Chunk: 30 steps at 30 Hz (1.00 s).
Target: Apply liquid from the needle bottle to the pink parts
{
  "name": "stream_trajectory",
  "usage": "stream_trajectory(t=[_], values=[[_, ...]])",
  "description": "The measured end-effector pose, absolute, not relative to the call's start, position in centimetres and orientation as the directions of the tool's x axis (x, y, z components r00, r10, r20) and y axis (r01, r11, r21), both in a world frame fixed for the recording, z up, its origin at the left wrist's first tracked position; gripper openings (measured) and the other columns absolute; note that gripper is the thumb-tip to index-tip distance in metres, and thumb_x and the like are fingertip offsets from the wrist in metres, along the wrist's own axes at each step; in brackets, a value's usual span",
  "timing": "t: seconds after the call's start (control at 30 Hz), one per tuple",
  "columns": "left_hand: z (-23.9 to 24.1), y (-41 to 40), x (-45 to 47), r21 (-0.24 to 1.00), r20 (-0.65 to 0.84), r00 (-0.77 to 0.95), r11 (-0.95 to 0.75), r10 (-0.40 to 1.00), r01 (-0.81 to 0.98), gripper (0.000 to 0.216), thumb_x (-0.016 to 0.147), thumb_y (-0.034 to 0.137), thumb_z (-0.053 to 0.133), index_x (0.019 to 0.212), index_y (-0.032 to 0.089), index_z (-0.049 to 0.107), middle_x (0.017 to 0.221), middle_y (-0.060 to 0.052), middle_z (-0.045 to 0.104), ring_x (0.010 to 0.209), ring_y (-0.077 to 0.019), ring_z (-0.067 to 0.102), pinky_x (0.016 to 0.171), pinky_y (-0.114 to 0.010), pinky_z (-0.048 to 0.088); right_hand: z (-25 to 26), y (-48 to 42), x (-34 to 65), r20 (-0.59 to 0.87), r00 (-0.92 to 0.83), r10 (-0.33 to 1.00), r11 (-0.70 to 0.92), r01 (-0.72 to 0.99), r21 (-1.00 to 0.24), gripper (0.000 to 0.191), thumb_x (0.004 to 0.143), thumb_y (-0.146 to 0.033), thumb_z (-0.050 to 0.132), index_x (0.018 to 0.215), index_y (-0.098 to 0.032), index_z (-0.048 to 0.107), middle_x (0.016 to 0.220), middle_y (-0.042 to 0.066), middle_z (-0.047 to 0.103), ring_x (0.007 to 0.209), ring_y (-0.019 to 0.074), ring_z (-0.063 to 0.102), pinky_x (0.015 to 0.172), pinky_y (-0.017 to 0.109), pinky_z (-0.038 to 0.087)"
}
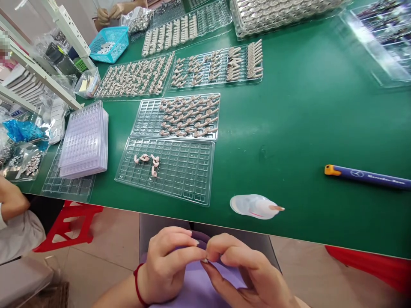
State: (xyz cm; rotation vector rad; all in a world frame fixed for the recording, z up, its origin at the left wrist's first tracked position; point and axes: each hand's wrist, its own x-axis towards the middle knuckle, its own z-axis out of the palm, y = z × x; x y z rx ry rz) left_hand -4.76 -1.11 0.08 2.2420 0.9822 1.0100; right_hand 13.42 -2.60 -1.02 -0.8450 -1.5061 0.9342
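Both the left hand (167, 265) and right hand (244, 273) pinch one tiny pale part (204, 259) between fingertips over the lap, below the table edge (224, 224); a slipped grip could drop it to the floor.

I cannot identify the tiny piece (204, 259) pinched between left hand (167, 265) and right hand (247, 273); fingertips cover it. Right hand cut off by bottom edge. Co-worker's hands (111, 13) cropped at top edge.
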Motion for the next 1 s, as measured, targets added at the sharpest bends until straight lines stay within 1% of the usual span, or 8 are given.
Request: stream_trajectory(t=[0.3, 0.57, 0.67, 0.73, 0.8, 0.83, 0.9, 1.0], values=[[0.3, -0.8, -4.7, 0.662, 0.427, 0.516, -0.646, 0.742, 0.380, 0.025, 0.096, 0.013, 0.045, 0.104, 0.018, 0.067, 0.090, -0.007, 0.069, 0.094, -0.0183, 0.065, 0.084, -0.030, 0.058, -1.1, -2.6, 13.4, 0.411, -0.185, 0.893, 0.427, 0.053, -0.903, 0.035, 0.081, 0.001, 0.049, 0.105, -0.024, 0.044, 0.079, 0.000, 0.056, 0.069, 0.0114, 0.058, 0.062, 0.024, 0.056], [0.3, -0.7, -4.5, 0.723, 0.402, 0.513, -0.607, 0.758, 0.330, 0.024, 0.096, 0.014, 0.047, 0.103, 0.019, 0.069, 0.088, -0.007, 0.071, 0.093, -0.0178, 0.066, 0.085, -0.030, 0.058, -1.1, -2.8, 13.6, 0.368, -0.224, 0.903, 0.394, 0.083, -0.915, 0.031, 0.080, -0.002, 0.049, 0.101, -0.024, 0.042, 0.080, -0.002, 0.054, 0.069, 0.0109, 0.058, 0.065, 0.023, 0.055], [0.1, -0.8, -4.5, 0.774, 0.369, 0.485, -0.551, 0.793, 0.312, 0.025, 0.096, 0.014, 0.048, 0.102, 0.020, 0.071, 0.090, -0.007, 0.072, 0.094, -0.0177, 0.067, 0.087, -0.030, 0.057, -1.0, -2.7, 13.7, 0.359, -0.222, 0.907, 0.387, 0.097, -0.917, 0.031, 0.081, -0.003, 0.051, 0.103, -0.024, 0.043, 0.079, -0.001, 0.054, 0.070, 0.0110, 0.060, 0.066, 0.022, 0.056], [-0.2, -1.1, -4.4, 0.869, 0.271, 0.420, -0.407, 0.866, 0.280, 0.022, 0.095, 0.016, 0.053, 0.100, 0.021, 0.073, 0.092, -0.007, 0.074, 0.096, -0.0187, 0.068, 0.088, -0.031, 0.056, -1.1, -2.5, 13.7, 0.349, -0.192, 0.917, 0.373, 0.104, -0.922, 0.035, 0.082, -0.004, 0.053, 0.109, -0.024, 0.044, 0.083, 0.000, 0.056, 0.073, 0.0118, 0.062, 0.069, 0.023, 0.057], [-0.6, -1.6, -4.3, 0.974, 0.040, 0.343, -0.114, 0.938, 0.196, 0.017, 0.094, 0.023, 0.058, 0.098, 0.019, 0.075, 0.095, -0.009, 0.076, 0.095, -0.0207, 0.069, 0.087, -0.033, 0.057, -1.4, -2.3, 13.6, 0.332, -0.153, 0.931, 0.349, 0.099, -0.932, 0.039, 0.082, -0.006, 0.057, 0.115, -0.024, 0.044, 0.089, 0.002, 0.057, 0.076, 0.0127, 0.062, 0.070, 0.024, 0.059], [-0.9, -1.8, -4.3, 0.989, -0.104, 0.314, 0.064, 0.944, 0.135, 0.018, 0.093, 0.029, 0.061, 0.096, 0.018, 0.075, 0.094, -0.010, 0.076, 0.093, -0.0216, 0.070, 0.085, -0.033, 0.057, -1.5, -2.2, 13.6, 0.322, -0.138, 0.937, 0.336, 0.096, -0.937, 0.040, 0.083, -0.007, 0.058, 0.117, -0.024, 0.044, 0.091, 0.003, 0.056, 0.077, 0.0128, 0.062, 0.069, 0.024, 0.059], [-1.5, -2.2, -4.3, 0.935, -0.343, 0.285, 0.355, 0.895, 0.010, 0.027, 0.089, 0.039, 0.065, 0.093, 0.015, 0.075, 0.092, -0.011, 0.076, 0.083, -0.0212, 0.071, 0.078, -0.033, 0.058, -1.6, -2.2, 13.5, 0.292, -0.124, 0.948, 0.304, 0.097, -0.948, 0.036, 0.084, -0.009, 0.058, 0.115, -0.023, 0.046, 0.091, 0.003, 0.056, 0.074, 0.0120, 0.062, 0.066, 0.023, 0.059], [-2.0, -2.5, -4.1, 0.836, -0.488, 0.268, 0.534, 0.830, -0.131, 0.034, 0.080, 0.047, 0.073, 0.088, 0.014, 0.076, 0.084, -0.009, 0.075, 0.068, -0.0163, 0.066, 0.069, -0.030, 0.055, -1.7, -2.2, 13.4, 0.263, -0.124, 0.957, 0.277, 0.112, -0.954, 0.026, 0.087, -0.010, 0.057, 0.108, -0.023, 0.048, 0.085, 0.001, 0.058, 0.070, 0.0112, 0.061, 0.063, 0.022, 0.058]])
